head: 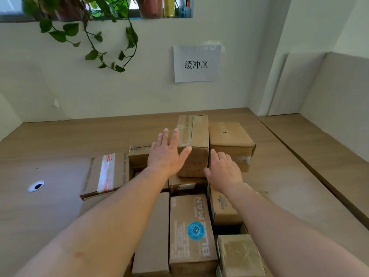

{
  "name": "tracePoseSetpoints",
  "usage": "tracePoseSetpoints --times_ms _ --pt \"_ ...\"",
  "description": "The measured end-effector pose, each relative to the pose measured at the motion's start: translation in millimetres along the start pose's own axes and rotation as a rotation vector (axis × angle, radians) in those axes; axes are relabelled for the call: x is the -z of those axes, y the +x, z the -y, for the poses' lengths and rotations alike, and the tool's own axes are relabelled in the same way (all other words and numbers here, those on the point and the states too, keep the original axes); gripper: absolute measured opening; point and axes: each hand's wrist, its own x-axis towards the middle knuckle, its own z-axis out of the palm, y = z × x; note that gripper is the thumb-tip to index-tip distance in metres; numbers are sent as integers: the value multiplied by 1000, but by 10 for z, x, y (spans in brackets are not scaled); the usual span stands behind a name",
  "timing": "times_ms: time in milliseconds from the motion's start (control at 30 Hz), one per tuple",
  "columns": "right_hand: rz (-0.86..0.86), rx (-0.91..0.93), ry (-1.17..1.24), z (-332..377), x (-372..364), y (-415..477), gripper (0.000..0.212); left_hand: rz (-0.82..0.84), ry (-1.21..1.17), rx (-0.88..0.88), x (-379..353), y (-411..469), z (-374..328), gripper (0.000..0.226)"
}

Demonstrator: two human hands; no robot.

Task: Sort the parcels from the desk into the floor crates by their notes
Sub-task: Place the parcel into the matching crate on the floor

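Parcels (191,226) clustered on desk (60,136), centre to right. Tall upright parcel (197,132) at rear of cluster. Left hand (166,156) flat against its left side, fingers (176,135) straight and spread. Right hand (224,172) at its right edge, fingers bent beside neighbouring box (229,140); hold not discernible.
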Motion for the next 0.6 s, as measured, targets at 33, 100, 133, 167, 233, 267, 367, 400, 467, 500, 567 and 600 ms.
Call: tracePoseSetpoints --times_ms 33,100,133,167,233,267,367,400,467,500,567,600 --pt "-1 1 14 1 -18 46 66 2 -2 -22 -1 82 -21 72" --pt "-3 21 35 19 -52 92 70 8 -3 -54 -14 189 -39 70" --pt "-3 45 40 36 -76 96 71 15 -15 -57 -27 214 -32 70" --pt "-2 72 46 57 -103 91 72 30 -37 -49 -42 216 -18 70" --pt "0 122 72 100 -158 80 72 53 -83 -8 -66 177 20 71" --pt "2 148 87 123 -179 86 71 46 -89 18 -71 155 43 73" --pt "44 198 145 186 -210 148 62 9 -67 121 -50 147 129 81" --pt "62 187 182 206 -219 170 58 3 -66 155 -39 149 161 81" --pt "88 109 281 238 -248 208 54 -8 -93 206 -29 148 227 71" --pt "97 55 328 246 -272 229 55 -13 -124 229 -22 144 261 65" --pt "117 -27 399 264 -312 270 57 -19 -211 275 -14 152 338 56" --pt "132 -53 429 281 -321 289 58 -28 -261 298 -3 164 383 53"
